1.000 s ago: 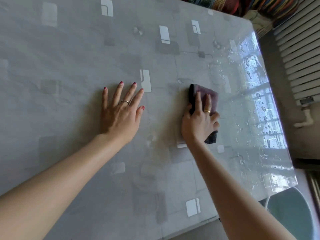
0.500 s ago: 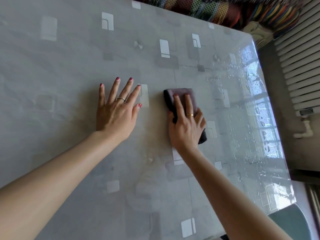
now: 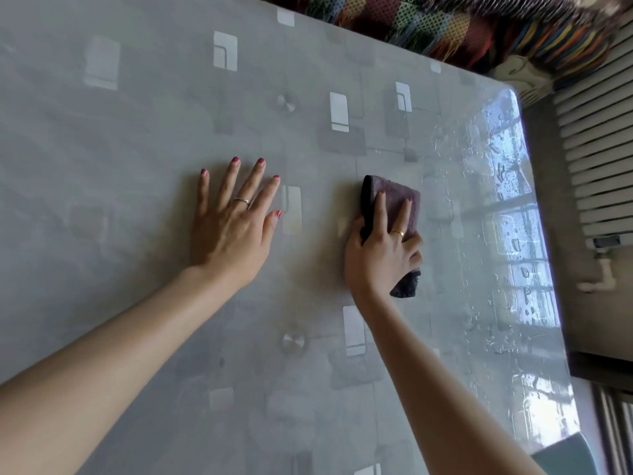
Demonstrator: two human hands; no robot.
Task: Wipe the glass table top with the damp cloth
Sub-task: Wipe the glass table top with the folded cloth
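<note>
The glass table top (image 3: 130, 138) fills most of the view, grey with pale square patterns under it. A folded dark purple damp cloth (image 3: 394, 200) lies flat on the glass near the middle. My right hand (image 3: 382, 252) presses down on the cloth, fingers spread over it and thumb at its left edge. My left hand (image 3: 233, 221) rests flat on the glass to the left of the cloth, fingers apart, holding nothing. Water drops and streaks (image 3: 507, 186) cover the right strip of the glass, which reflects a window.
A colourful woven fabric (image 3: 462, 25) lies beyond the table's far edge. A white radiator (image 3: 596, 142) with a pipe stands along the right. A teal round object (image 3: 565, 454) shows past the table's near right corner.
My right hand slid the cloth left toward my left hand, then back a little to the right. My left hand stayed flat in place. The camera tilted up, showing more of the far edge.
</note>
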